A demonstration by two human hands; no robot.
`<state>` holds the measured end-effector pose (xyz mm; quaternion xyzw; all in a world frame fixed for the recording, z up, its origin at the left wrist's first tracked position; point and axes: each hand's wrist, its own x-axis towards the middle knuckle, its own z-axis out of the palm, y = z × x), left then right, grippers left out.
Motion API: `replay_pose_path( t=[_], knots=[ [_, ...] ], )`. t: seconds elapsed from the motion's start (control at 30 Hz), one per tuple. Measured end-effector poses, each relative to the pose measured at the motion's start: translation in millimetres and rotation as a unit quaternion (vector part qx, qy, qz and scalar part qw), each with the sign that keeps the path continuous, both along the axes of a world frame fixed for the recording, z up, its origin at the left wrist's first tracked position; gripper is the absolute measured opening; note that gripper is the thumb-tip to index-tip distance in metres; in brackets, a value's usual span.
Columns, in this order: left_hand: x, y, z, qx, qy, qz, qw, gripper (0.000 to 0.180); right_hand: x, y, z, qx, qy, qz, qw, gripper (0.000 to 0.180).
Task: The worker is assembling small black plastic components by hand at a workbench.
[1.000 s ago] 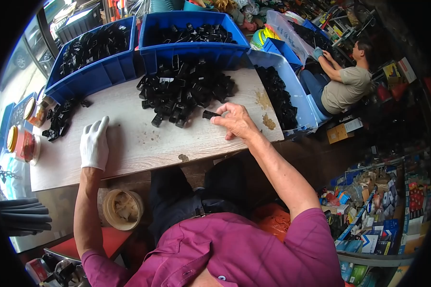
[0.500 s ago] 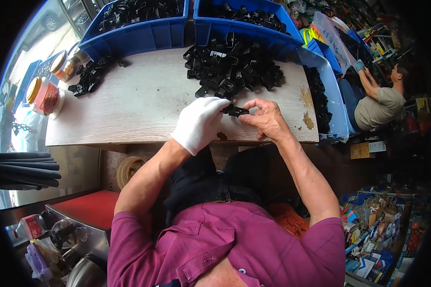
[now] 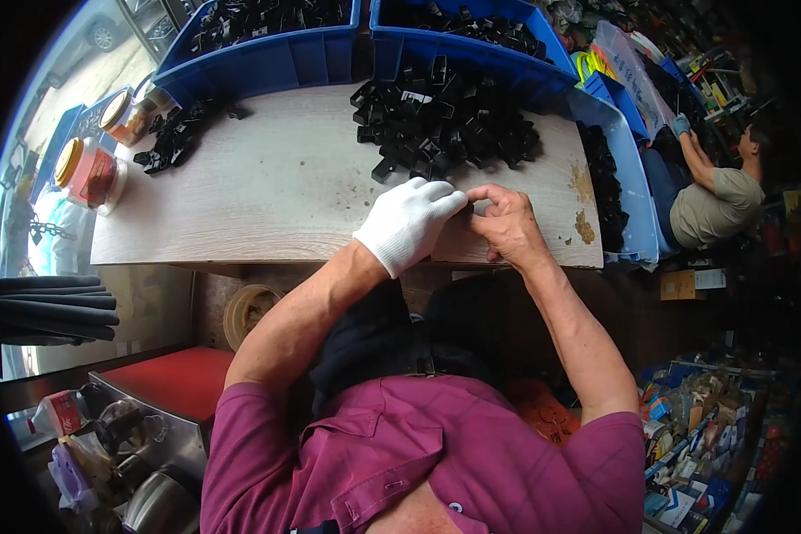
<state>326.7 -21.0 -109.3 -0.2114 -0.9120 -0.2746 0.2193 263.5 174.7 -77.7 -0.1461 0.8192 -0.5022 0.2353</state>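
My left hand, in a white knit glove, closes over a small black plastic part above the table's front edge. Most of that part is covered by the glove; only a dark bit shows between the two hands. My bare right hand pinches at the same part from the right, thumb and forefinger meeting the gloved fingertips. Just beyond both hands lies a large heap of black plastic parts, many of them clip-shaped. A smaller pile of black parts rests on the table's left side.
Two blue bins filled with black parts line the far edge of the pale wooden table. A lighter blue bin stands at its right end. Lidded jars stand at left. Another person sits at right.
My gloved left hand has moved right and turned over the black part, which was plainly visible between my fingertips before. My right hand stays close by, still pinching.
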Motion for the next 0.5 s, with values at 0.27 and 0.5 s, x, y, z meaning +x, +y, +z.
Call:
replay_pose_path(
  t=[0.27,0.5],
  knots=[
    [-2.4,3.8,-1.7,0.028,0.014,0.001,1.000,0.034,-2.2,4.8,-4.4,-0.025,-0.017,-0.024,0.999,0.029],
    [-2.9,4.2,-7.6,0.041,0.024,0.023,0.999,0.036,-0.5,2.3,-3.6,-0.015,-0.015,-0.019,1.000,0.030]
  ],
)
